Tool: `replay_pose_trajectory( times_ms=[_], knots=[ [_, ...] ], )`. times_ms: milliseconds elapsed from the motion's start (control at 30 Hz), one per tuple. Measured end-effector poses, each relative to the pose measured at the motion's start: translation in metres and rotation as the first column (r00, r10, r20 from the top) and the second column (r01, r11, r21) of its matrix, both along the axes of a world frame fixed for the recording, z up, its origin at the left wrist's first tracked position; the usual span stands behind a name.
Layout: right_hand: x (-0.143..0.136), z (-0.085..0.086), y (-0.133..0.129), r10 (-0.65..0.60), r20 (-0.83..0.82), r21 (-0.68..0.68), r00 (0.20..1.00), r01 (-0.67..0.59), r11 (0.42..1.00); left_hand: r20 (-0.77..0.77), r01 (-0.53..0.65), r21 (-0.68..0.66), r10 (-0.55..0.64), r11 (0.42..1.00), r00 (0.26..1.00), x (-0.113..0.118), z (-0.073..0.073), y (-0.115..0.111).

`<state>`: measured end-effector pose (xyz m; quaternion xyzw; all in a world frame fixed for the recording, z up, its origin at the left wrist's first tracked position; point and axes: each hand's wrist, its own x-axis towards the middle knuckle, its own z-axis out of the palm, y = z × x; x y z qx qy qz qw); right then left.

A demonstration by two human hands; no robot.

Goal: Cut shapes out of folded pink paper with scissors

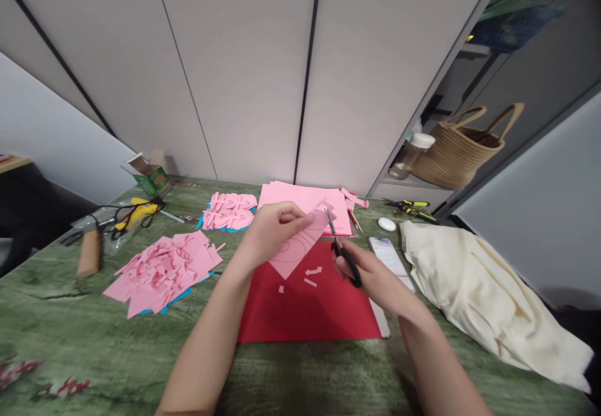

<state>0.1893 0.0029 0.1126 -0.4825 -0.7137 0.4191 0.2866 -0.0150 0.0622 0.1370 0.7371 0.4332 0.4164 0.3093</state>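
Between the fingers of my left hand is a piece of pink paper with curved outlines drawn on it. My right hand grips black-handled scissors, their blades at the upper right edge of the pink paper. Whether the blades are fully closed I cannot tell. Below both hands lies a red sheet with a few small pink scraps on it. Behind them rests a stack of pink sheets.
Left stand a heap of pink offcuts, cut pink shapes, a wooden-handled tool, a yellow tool and a green box. Right are a phone, a white oval object, pliers and cream cloth.
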Motion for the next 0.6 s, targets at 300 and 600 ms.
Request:
replay_pose_trajectory(
  times_ms=[300, 600],
  knots=[
    [0.004, 0.0, -0.001, 0.017, 0.054, 0.014, 0.998, -0.018, 1.0, -0.022, 0.006, -0.009, -0.006, 1.0, 1.0, -0.001, 0.0, 0.0],
    [0.013, 0.004, 0.0, 0.055, 0.129, 0.035, 0.99, -0.06, 0.998, -0.026, 0.033, -0.009, -0.033, 0.999, 0.999, -0.001, 0.0, -0.001]
  ],
)
